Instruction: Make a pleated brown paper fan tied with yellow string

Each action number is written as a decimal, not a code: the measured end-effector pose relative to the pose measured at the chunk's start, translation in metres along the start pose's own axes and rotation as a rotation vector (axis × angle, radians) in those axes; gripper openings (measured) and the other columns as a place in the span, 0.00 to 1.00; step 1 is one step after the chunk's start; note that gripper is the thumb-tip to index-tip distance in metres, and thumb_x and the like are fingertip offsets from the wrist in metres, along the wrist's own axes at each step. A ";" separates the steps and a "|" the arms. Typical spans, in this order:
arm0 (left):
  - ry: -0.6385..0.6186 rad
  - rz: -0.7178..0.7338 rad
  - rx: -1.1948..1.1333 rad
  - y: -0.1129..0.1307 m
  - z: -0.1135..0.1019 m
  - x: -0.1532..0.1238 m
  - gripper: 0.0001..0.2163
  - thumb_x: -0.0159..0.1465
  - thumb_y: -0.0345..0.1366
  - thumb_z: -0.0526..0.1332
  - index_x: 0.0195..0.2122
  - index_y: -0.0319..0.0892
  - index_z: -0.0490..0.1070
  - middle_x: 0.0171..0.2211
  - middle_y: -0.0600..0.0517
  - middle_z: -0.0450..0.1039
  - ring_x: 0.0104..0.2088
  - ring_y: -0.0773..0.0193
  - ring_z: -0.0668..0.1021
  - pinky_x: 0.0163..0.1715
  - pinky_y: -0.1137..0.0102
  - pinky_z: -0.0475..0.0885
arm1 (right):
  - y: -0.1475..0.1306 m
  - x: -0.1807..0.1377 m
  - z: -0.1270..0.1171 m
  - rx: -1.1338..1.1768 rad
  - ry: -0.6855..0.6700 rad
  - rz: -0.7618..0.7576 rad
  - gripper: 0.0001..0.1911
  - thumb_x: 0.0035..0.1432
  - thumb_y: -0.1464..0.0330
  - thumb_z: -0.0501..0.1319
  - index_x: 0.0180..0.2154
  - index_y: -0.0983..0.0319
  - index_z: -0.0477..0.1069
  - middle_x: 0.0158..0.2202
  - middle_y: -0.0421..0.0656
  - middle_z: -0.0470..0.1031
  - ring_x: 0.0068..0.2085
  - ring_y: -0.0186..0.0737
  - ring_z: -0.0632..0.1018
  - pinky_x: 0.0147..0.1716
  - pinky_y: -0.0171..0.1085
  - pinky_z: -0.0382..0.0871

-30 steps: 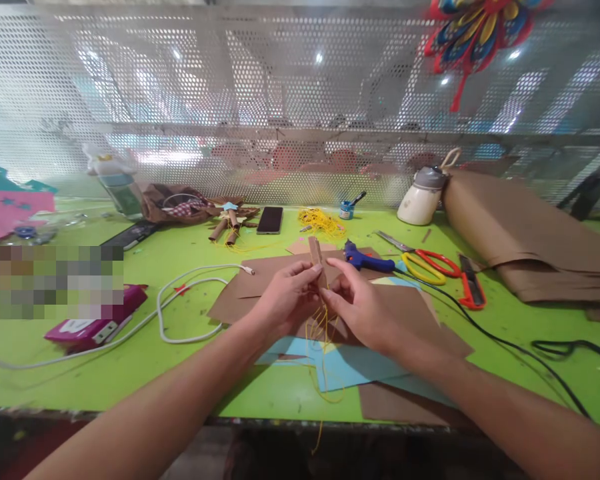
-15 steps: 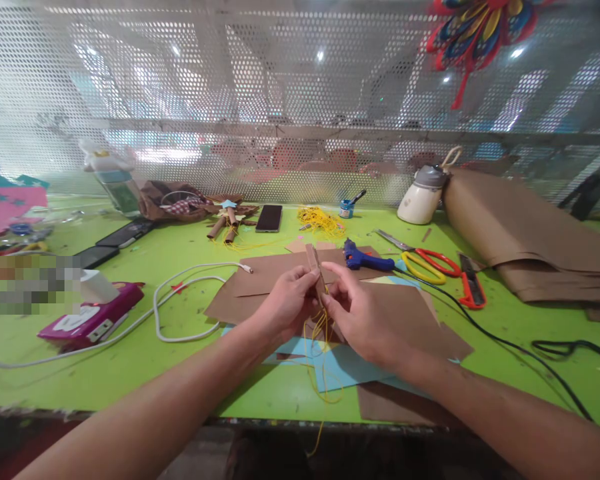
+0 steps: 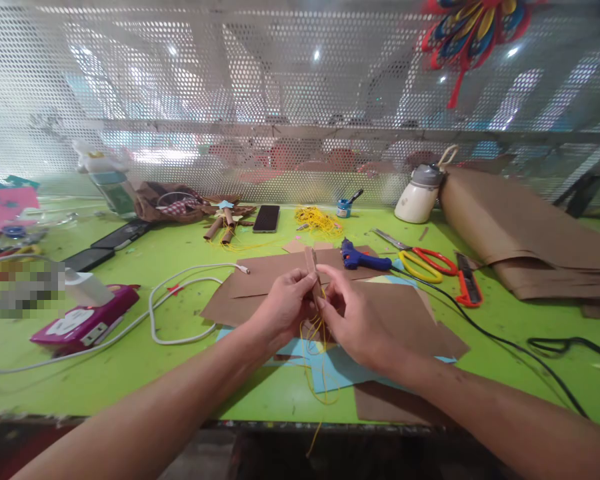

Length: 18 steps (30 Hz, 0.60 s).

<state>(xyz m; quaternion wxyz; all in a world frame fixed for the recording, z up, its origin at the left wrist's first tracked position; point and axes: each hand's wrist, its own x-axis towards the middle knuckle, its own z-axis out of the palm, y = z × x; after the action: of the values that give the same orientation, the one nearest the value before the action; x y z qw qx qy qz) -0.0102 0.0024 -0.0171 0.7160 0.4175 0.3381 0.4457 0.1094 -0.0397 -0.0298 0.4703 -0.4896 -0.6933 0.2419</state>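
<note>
Between my two hands stands a narrow strip of folded brown paper [image 3: 311,259], tilted a little. My left hand [image 3: 291,299] pinches it from the left, fingers curled. On the other side my right hand [image 3: 349,312] grips its lower part with thumb and forefinger. Thin yellow string [image 3: 322,373] hangs in loose loops from under the fingers, past the table's front edge. Where the string meets the strip is hidden. Below the hands lie brown paper sheets [image 3: 395,310] and light blue paper [image 3: 337,367].
A blue glue gun [image 3: 363,256], scissors [image 3: 420,265] and an orange cutter [image 3: 467,283] lie to the right. Left are a white cable [image 3: 153,313] and a purple power strip [image 3: 87,320]. Behind are a phone [image 3: 267,219], yellow string [image 3: 317,221], paper rolls [image 3: 225,227] and a bottle [image 3: 417,197].
The whole view has shifted slightly. Both hands keep their hold on the brown paper strip, which stands a little more upright. The yellow string sways slightly below.
</note>
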 end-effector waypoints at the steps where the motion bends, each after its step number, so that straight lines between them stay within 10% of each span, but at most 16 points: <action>1: 0.000 -0.006 -0.001 0.000 0.000 0.000 0.08 0.57 0.34 0.60 0.26 0.38 0.61 0.18 0.56 0.63 0.16 0.73 0.66 0.17 0.78 0.57 | 0.000 0.000 0.000 -0.006 -0.002 -0.007 0.24 0.56 0.73 0.53 0.56 0.60 0.57 0.26 0.37 0.64 0.27 0.33 0.68 0.28 0.33 0.63; 18: 0.085 -0.102 -0.105 0.008 0.001 -0.001 0.04 0.58 0.26 0.54 0.27 0.37 0.64 0.22 0.50 0.68 0.21 0.69 0.72 0.20 0.75 0.67 | -0.003 -0.001 -0.002 0.012 -0.025 0.010 0.24 0.54 0.75 0.54 0.54 0.60 0.60 0.29 0.39 0.67 0.29 0.34 0.69 0.31 0.35 0.65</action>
<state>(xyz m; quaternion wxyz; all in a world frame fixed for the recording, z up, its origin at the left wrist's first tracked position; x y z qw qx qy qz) -0.0126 0.0028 -0.0091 0.7437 0.3425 0.3653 0.4430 0.1101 -0.0424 -0.0268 0.4631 -0.4871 -0.6952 0.2548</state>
